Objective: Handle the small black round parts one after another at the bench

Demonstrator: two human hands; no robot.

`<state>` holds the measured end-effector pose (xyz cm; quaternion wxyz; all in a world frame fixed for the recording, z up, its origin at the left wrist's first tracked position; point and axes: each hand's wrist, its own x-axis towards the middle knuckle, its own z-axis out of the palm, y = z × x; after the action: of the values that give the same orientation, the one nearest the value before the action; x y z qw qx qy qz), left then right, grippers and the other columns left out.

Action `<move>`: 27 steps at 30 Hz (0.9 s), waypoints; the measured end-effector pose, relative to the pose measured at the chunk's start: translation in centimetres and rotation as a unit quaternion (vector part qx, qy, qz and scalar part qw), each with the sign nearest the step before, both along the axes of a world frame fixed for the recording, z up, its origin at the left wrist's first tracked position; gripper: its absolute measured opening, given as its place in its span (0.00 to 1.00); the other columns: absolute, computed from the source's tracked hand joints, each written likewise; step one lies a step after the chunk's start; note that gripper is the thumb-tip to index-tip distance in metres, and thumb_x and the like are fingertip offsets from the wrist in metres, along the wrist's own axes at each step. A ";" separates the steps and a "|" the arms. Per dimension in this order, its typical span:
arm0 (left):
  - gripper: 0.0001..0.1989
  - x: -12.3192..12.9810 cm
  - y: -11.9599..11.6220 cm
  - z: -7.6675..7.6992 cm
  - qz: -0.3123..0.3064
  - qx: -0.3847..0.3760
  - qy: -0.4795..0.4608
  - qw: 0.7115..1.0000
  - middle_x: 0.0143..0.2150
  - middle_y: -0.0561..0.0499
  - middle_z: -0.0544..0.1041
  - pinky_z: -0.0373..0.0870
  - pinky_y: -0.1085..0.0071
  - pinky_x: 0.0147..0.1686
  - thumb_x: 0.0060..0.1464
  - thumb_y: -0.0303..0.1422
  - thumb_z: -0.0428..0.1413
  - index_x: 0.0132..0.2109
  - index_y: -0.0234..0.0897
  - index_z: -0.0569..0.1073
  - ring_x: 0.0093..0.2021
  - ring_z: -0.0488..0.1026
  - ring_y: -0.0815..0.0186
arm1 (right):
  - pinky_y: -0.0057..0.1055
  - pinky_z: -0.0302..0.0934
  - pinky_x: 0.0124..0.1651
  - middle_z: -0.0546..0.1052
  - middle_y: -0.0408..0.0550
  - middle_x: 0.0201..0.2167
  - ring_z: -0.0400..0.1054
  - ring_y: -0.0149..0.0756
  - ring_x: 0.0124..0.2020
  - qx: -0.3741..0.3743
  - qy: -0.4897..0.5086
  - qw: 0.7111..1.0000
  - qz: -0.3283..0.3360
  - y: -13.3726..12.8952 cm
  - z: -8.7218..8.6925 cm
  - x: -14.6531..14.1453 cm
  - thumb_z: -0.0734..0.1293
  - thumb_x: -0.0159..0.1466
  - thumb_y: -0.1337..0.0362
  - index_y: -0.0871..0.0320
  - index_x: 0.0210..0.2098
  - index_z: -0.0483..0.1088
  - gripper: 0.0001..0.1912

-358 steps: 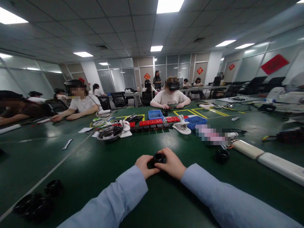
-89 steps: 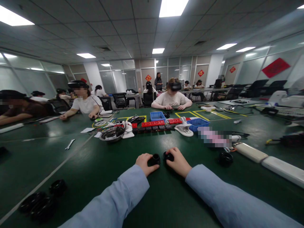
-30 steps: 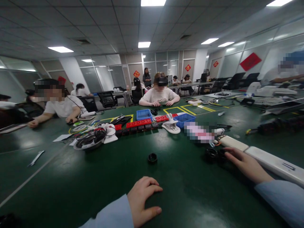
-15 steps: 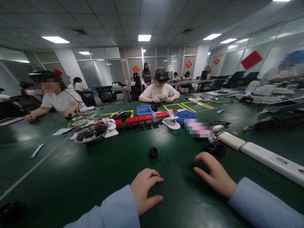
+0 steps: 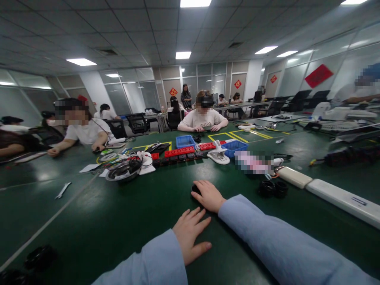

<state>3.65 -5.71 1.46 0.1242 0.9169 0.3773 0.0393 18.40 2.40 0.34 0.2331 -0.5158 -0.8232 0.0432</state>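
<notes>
My right hand (image 5: 210,196) reaches across to the middle of the green table, its fingers closed around a small black ring (image 5: 194,189). The hand hides most of that ring, which is low at the tabletop. Just in front of it, my left hand (image 5: 191,235) lies palm down with its fingers spread and nothing in it. Two more black rings (image 5: 267,188) stand side by side to the right. Further dark rings (image 5: 40,257) lie at the lower left, partly cut off by the frame.
Beyond my hands are a metal bowl of cables (image 5: 124,172), red-and-black power strips (image 5: 178,154), a white clamp (image 5: 219,154) and blue trays (image 5: 236,148). A wrench (image 5: 63,190) lies left. A long white case (image 5: 341,194) runs along the right. Several people sit around the table.
My right hand has swung left from open table and closed on the small black ring in the middle. My left hand stays near its place, fingers spread wider. The view has shifted a little.
</notes>
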 end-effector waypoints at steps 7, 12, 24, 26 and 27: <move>0.31 -0.3 0.1 0.5 -0.037 -0.008 0.016 0.999 0.60 0.48 0.56 0.47 0.51 0.56 0.50 0.48 0.46 0.58 0.40 0.55 0.60 0.48 0.55 | 0.35 0.51 0.55 0.66 0.50 0.49 0.57 0.38 0.51 -0.057 0.044 0.996 0.056 -5.4 1.1 3.3 0.59 0.58 0.60 0.59 0.51 0.61 0.21; 0.31 -0.6 0.1 0.1 -0.045 -0.020 0.008 0.999 0.61 0.51 0.51 0.45 0.51 0.56 0.49 0.47 0.47 0.59 0.41 0.52 0.61 0.45 0.55 | 0.37 0.56 0.53 0.66 0.51 0.48 0.59 0.40 0.50 -0.095 0.034 0.994 -0.030 -11.9 1.2 9.0 0.59 0.57 0.55 0.55 0.47 0.65 0.21; 0.30 -0.7 0.0 -0.1 -0.034 -0.014 -0.031 0.999 0.60 0.50 0.54 0.46 0.50 0.56 0.48 0.44 0.49 0.58 0.41 0.55 0.60 0.47 0.55 | 0.45 0.62 0.39 0.73 0.53 0.36 0.67 0.49 0.36 0.051 0.058 0.931 -0.358 -12.5 2.9 23.0 0.62 0.44 0.44 0.55 0.39 0.67 0.28; 0.30 -0.7 0.0 0.0 -0.034 -0.013 -0.027 0.999 0.60 0.50 0.55 0.46 0.50 0.56 0.48 0.44 0.49 0.58 0.41 0.55 0.60 0.47 0.55 | 0.41 0.62 0.36 0.70 0.56 0.37 0.66 0.46 0.34 0.121 0.126 0.897 -0.406 -10.2 3.8 22.4 0.61 0.46 0.45 0.59 0.43 0.63 0.31; 0.30 -0.7 0.0 0.1 -0.034 -0.015 -0.026 0.999 0.60 0.50 0.55 0.46 0.51 0.56 0.48 0.45 0.49 0.58 0.41 0.55 0.60 0.47 0.55 | 0.39 0.61 0.35 0.70 0.56 0.37 0.66 0.45 0.34 0.151 0.166 0.878 -0.423 -9.2 3.9 21.9 0.61 0.46 0.46 0.60 0.44 0.61 0.31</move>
<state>2.97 -5.72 1.53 0.1484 0.9260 0.3430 0.0531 40.33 -6.85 4.20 0.4373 -0.7587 -0.4725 -0.0999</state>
